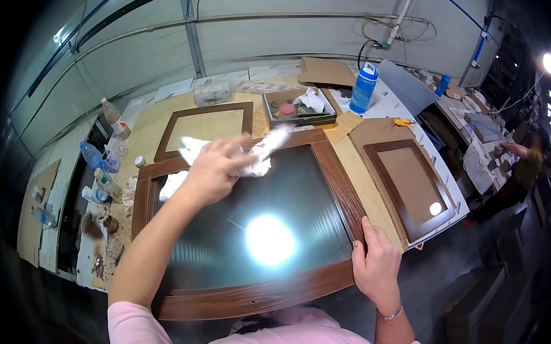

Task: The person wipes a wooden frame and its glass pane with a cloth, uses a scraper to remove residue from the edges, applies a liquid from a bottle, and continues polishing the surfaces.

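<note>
A crumpled white cloth [259,151], pinched in the left hand [213,169], lies on dark glass [259,216]; right hand [375,263] grips the brown frame [342,190].

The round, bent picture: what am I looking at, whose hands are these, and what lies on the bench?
It comes from a wide-angle camera worn on a person's head, looking down, so straight edges curve near the rim. No machine here: both arms are that person's own. The left hand presses a crumpled white cloth near the top of a dark glass pane set in a brown wooden door frame. The right hand grips the frame's right edge. The bright spot on the glass is a lamp's reflection. Around it on the workbench lie two smaller framed panels, a blue bottle and a tray of odds and ends. Another person works at far right.
</note>
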The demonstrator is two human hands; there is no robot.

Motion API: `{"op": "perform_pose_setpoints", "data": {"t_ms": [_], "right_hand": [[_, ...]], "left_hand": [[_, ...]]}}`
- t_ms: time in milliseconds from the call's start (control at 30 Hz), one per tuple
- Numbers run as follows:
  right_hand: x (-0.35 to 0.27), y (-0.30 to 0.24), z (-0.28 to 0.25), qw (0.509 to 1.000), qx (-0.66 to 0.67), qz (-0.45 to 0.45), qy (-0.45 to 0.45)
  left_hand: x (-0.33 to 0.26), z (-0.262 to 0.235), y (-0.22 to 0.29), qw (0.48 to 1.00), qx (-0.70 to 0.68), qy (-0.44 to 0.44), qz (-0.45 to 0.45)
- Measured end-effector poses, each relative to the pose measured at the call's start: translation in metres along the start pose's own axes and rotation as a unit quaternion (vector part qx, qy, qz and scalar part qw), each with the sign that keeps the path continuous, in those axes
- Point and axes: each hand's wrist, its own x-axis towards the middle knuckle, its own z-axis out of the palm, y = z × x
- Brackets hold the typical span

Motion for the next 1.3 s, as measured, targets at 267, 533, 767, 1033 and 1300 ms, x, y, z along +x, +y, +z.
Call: {"op": "perform_pose_setpoints", "data": {"t_ms": [267, 533, 767, 1033, 1300], "right_hand": [[-0.002, 0.001, 0.002, 1.0, -0.003, -0.016, 0.024], [-0.001, 0.0, 0.001, 1.0, 0.003, -0.007, 0.007], [-0.001, -0.002, -0.002, 1.0, -0.006, 0.0, -0.006], [0.022, -0.025, -0.024, 0.987, 0.118, -0.105, -0.029], [0.007, -0.083, 0.014, 0.9, 0.182, -0.311, -0.243]], "left_hand": [[-0.006, -0.007, -0.039, 0.97, 0.116, 0.02, -0.212], [0.01, 0.012, 0.019, 0.993, -0.06, -0.064, -0.075], [-0.022, -0.055, 0.125, 0.897, -0.375, -0.219, 0.082], [-0.056, -0.121, 0.074, 0.945, -0.313, -0.076, -0.056], [-0.238, -0.175, 0.004, 0.792, -0.259, 0.324, -0.449]]}}
